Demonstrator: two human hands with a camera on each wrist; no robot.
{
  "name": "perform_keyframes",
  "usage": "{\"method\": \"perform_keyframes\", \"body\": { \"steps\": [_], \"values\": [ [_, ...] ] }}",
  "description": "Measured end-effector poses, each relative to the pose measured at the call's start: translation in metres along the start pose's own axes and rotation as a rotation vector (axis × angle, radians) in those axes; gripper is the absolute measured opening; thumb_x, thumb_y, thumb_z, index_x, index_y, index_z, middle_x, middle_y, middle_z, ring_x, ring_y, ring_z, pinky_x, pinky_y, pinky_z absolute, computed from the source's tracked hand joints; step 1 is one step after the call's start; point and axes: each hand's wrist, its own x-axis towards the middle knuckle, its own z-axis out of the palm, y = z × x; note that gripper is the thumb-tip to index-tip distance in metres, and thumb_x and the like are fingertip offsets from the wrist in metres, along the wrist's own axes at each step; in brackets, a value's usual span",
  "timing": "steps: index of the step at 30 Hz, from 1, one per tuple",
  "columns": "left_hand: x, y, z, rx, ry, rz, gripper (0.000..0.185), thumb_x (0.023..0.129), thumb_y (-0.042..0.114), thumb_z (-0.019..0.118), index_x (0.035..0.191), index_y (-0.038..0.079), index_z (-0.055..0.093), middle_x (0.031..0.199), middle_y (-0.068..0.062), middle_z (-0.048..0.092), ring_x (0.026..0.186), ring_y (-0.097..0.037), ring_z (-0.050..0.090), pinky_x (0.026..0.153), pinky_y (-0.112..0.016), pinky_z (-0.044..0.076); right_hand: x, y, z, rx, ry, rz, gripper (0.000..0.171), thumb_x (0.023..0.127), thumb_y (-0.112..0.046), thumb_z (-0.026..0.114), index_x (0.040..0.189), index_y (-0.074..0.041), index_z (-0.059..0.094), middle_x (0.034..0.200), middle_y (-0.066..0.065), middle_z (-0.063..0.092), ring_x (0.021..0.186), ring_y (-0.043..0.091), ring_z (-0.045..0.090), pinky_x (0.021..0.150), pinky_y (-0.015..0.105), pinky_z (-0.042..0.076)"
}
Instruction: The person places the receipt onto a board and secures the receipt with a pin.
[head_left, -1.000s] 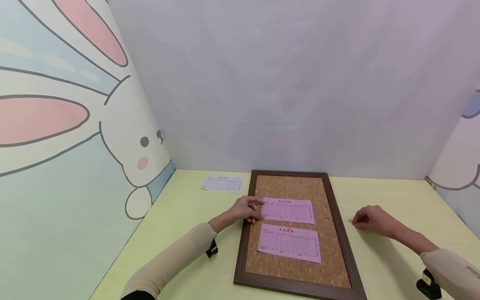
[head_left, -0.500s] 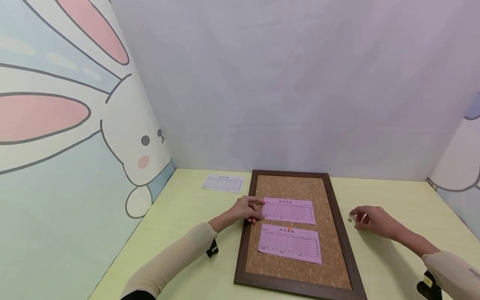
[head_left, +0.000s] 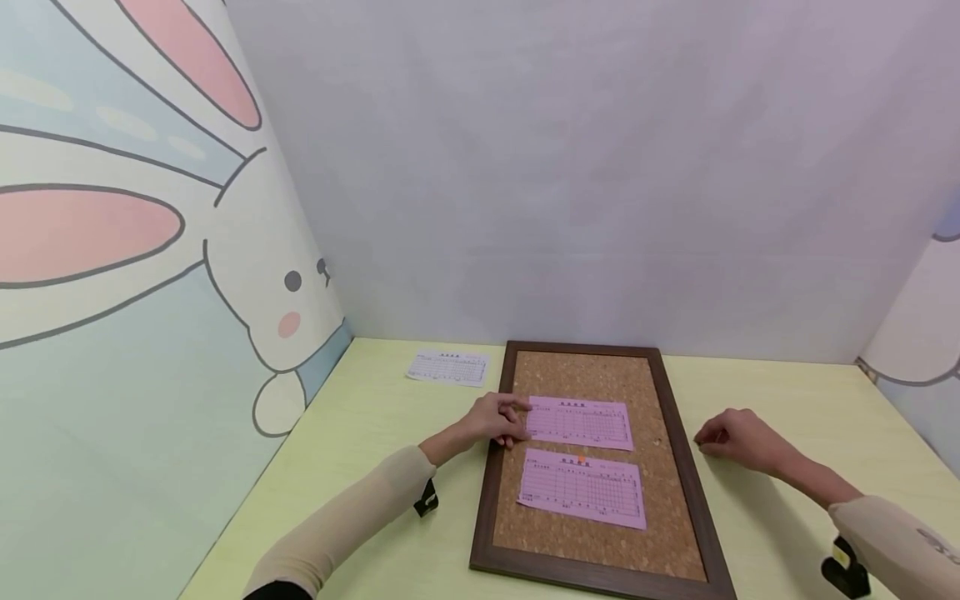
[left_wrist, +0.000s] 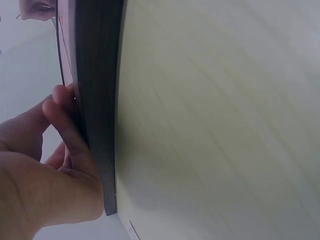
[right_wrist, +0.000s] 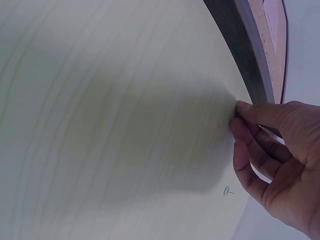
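- Resting on the left edge of the cork board (head_left: 600, 533), the left hand (head_left: 497, 421) lies across the dark wooden frame, its fingertips on the left end of the upper pink sheet (head_left: 579, 422); the fingers look only lightly bent and press down rather than pinching anything.
- Seen from the left wrist, that hand (left_wrist: 45, 170) touches the frame's edge (left_wrist: 97, 115) with its fingers laid against it.
- The right hand (head_left: 738, 437) sits on the table (head_left: 360, 433) just beside the board's right edge, its fingers curled with the tips drawn together at the tabletop.
- From the right wrist, its fingertips (right_wrist: 240, 125) meet on the table surface close to the frame; whether they pinch something there I cannot tell.
- A thumbtack (right_wrist: 228, 190) lies on the table just beside that hand, not touched.
- The lower pink sheet (head_left: 582, 491) lies on the cork below the upper one, with an orange pin (head_left: 580, 458) at its top edge.
- A white sheet (head_left: 448, 367) lies near the table's far left corner, beside the rabbit wall panel (head_left: 150, 250).
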Motion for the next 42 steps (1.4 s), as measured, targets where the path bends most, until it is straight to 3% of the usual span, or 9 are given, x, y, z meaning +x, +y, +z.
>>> {"method": "perform_keyframes", "body": {
  "steps": [11,19,23,30,36,42],
  "values": [
    [0.0005,0.0000,-0.0001,0.008,0.005,-0.003,0.044,0.084,0.001,0.080,0.126,0.001,0.068,0.073,-0.001,0.073,0.051,-0.008,0.062,0.049,-0.018,0.048,0.0007,-0.0012,0.0004,-0.013,0.005,0.027,0.003,0.085,-0.007,0.078,0.085,-0.005,0.080,0.076,-0.004,0.074,0.064,-0.008,0.052,0.056,0.021,0.045],
    [0.0006,-0.0002,-0.0004,0.013,0.003,-0.002,0.044,0.084,0.002,0.080,0.126,0.001,0.068,0.074,-0.002,0.073,0.051,-0.008,0.062,0.049,-0.018,0.048,-0.0016,-0.0010,-0.0022,0.085,-0.036,-0.013,0.006,0.091,-0.005,0.073,0.086,-0.003,0.076,0.077,-0.003,0.073,0.068,-0.010,0.050,0.059,0.022,0.043],
    [0.0011,-0.0006,-0.0005,0.009,0.003,-0.001,0.044,0.084,0.001,0.080,0.126,0.001,0.068,0.075,-0.004,0.074,0.051,-0.008,0.062,0.049,-0.018,0.048,-0.0016,-0.0025,-0.0063,0.090,-0.052,0.021,0.007,0.092,-0.005,0.072,0.086,-0.002,0.077,0.075,-0.003,0.072,0.065,-0.009,0.044,0.058,0.021,0.040],
    [0.0008,-0.0011,-0.0005,0.003,0.000,-0.009,0.045,0.084,0.001,0.080,0.127,0.001,0.067,0.076,-0.005,0.074,0.051,-0.008,0.062,0.049,-0.019,0.048,-0.0011,-0.0052,-0.0070,0.241,-0.137,0.100,0.013,0.096,-0.003,0.067,0.089,0.005,0.075,0.075,0.000,0.071,0.063,-0.007,0.048,0.057,0.019,0.042],
    [0.0008,-0.0015,-0.0006,0.001,0.004,-0.010,0.044,0.084,0.002,0.081,0.126,0.001,0.068,0.074,-0.002,0.073,0.051,-0.007,0.062,0.049,-0.018,0.048,-0.0013,-0.0053,-0.0060,0.131,-0.094,0.051,0.009,0.094,-0.005,0.071,0.086,-0.002,0.075,0.077,-0.003,0.071,0.067,-0.009,0.044,0.060,0.020,0.039],
    [0.0019,-0.0025,-0.0006,-0.004,0.002,-0.003,0.044,0.083,0.002,0.081,0.125,0.002,0.068,0.075,-0.003,0.073,0.051,-0.007,0.062,0.049,-0.018,0.048,-0.0045,0.0000,-0.0047,0.110,-0.063,0.056,0.007,0.092,-0.006,0.073,0.085,-0.004,0.076,0.076,-0.005,0.072,0.066,-0.010,0.046,0.059,0.021,0.041]
  ]
}}
